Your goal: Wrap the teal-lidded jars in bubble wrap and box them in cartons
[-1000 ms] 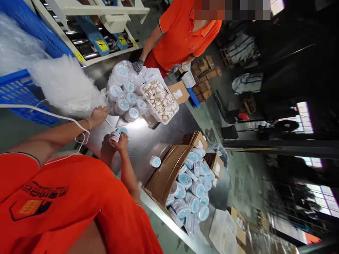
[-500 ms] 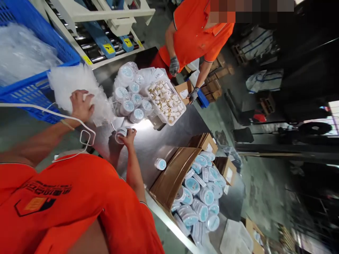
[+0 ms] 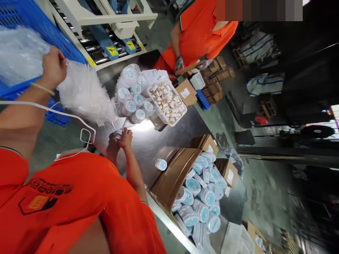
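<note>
Up at the left, my left hand point(image 3: 54, 67) is closed on the upper edge of the clear plastic bags point(image 3: 82, 90), which lie over the table's left end. My right hand point(image 3: 125, 138) is low on the metal table point(image 3: 143, 146), its fingers wrapped round a small round tub point(image 3: 118, 134) that is mostly hidden by them. Just above, bagged tubs with pale blue lids point(image 3: 129, 106) stand in a cluster. A single tub point(image 3: 161, 164) sits apart, beside the open carton.
A white tray of small white-and-gold pieces point(image 3: 169, 106) is beyond the bagged tubs. The large carton point(image 3: 165, 180) holds many tubs. A blue crate point(image 3: 71, 49) stands left, near a roller machine point(image 3: 111, 51). A white cable crosses my left forearm. Opposite stands a person in orange.
My left hand has moved up and left from lying spread on the bags and has closed. My right hand has shifted slightly left. The other person has raised a flat piece of cardboard.
</note>
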The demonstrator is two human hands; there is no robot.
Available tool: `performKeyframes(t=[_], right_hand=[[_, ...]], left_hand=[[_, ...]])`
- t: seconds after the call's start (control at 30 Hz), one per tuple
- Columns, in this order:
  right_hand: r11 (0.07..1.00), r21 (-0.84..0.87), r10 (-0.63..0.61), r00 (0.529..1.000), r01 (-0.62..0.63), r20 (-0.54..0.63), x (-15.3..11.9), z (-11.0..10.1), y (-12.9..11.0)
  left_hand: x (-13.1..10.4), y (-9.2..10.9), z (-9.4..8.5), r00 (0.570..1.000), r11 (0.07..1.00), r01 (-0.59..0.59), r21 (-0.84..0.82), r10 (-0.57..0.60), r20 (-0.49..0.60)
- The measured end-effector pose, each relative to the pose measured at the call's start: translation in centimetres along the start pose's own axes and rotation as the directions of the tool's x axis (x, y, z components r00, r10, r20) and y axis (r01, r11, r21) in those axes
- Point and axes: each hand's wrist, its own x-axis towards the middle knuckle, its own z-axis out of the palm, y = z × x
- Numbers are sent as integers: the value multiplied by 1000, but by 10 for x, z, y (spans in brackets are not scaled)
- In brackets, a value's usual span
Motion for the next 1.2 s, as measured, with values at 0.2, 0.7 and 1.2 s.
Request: performKeyframes(t=[0.2, 0.7, 1.2], right_hand=[[963, 192, 216, 968, -189, -130, -23, 3, 21], [848, 226, 517, 844, -480, -147, -129, 14, 97], [890, 194, 441, 888, -413, -129, -120, 10, 101]], left_hand=[[23, 79, -26, 976, 976, -216, -20, 216, -27], [-258, 154, 193, 202, 838, -525, -148, 291, 935], [-247, 116, 206, 44, 695, -705, -139, 239, 970]])
